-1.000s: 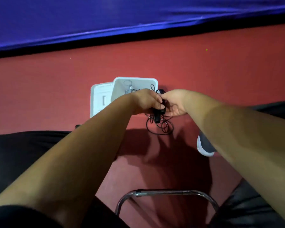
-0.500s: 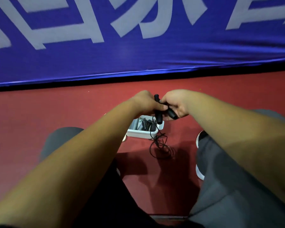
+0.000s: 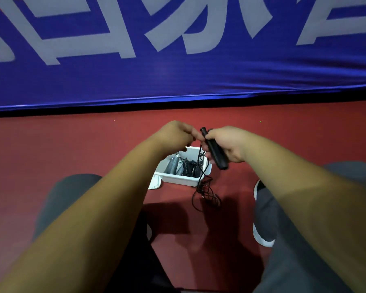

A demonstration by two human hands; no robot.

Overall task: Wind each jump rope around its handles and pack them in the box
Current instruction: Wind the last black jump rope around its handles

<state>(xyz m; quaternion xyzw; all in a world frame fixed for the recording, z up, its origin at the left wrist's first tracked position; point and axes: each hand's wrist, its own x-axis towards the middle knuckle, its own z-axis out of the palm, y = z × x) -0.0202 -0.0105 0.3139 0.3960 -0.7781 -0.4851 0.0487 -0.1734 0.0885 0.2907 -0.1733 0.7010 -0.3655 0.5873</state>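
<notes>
Red floor [image 3: 72,149], frame centre: right hand [image 3: 227,144] fingers curled round black handles [image 3: 215,151]; left hand [image 3: 175,134] pinches rope [image 3: 201,166] beside them, above box [image 3: 184,178].

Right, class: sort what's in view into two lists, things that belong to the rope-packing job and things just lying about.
Job in hand: left hand; right hand; black jump rope that both hold; its loose cord trailing down; white box; wound ropes inside it.

Just there: blue banner; red floor; shoe.
</notes>
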